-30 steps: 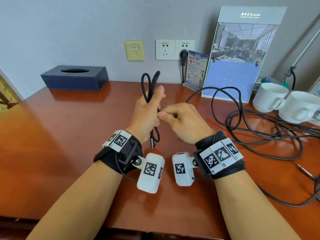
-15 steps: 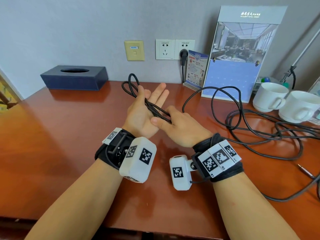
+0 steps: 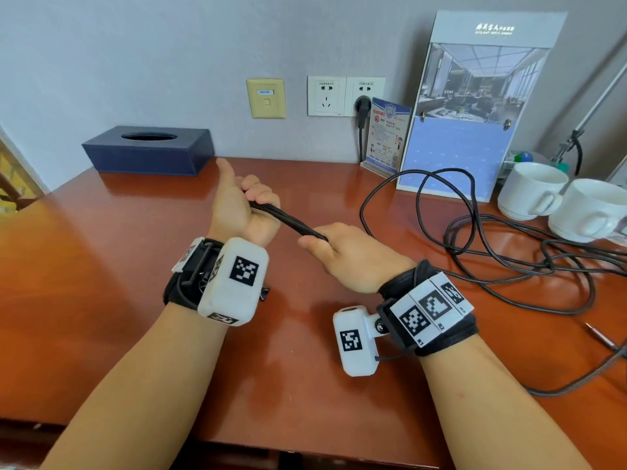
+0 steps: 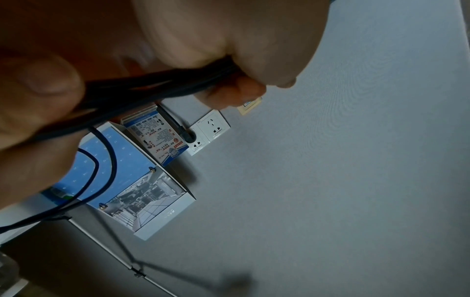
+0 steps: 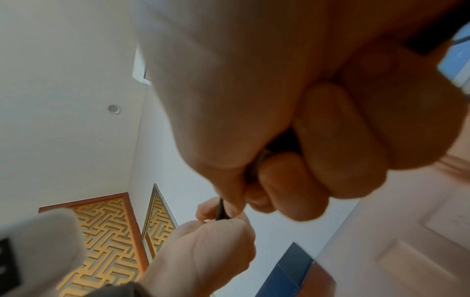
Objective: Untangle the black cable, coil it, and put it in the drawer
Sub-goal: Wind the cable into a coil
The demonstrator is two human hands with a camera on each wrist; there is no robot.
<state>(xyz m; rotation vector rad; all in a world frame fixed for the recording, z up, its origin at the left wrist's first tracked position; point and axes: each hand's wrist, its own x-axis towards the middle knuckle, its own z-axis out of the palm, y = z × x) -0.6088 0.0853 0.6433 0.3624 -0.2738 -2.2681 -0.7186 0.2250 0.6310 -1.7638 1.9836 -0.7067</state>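
A bundle of several strands of the black cable (image 3: 288,222) stretches taut between my two hands above the desk. My left hand (image 3: 246,205) grips one end of the bundle with curled fingers, thumb sticking up. My right hand (image 3: 342,249) grips the other end in a fist. In the left wrist view the black cable (image 4: 152,88) runs across my left hand (image 4: 229,66). My right hand (image 5: 292,150) shows fingers curled tight round the strands. The rest of the cable (image 3: 509,252) lies in loose tangled loops on the desk to the right. No drawer is in view.
A dark blue tissue box (image 3: 149,149) sits at the back left. White cups (image 3: 532,189) stand at the back right beside a standing brochure (image 3: 468,106) and a small sign (image 3: 386,137). Wall sockets (image 3: 346,95) hold a plug. A lamp rod (image 3: 597,100) leans at the far right.
My left hand, open with the cable across its palm half a second ago, has closed on the bundle. The two hands have moved apart and the strands are now pulled straight.
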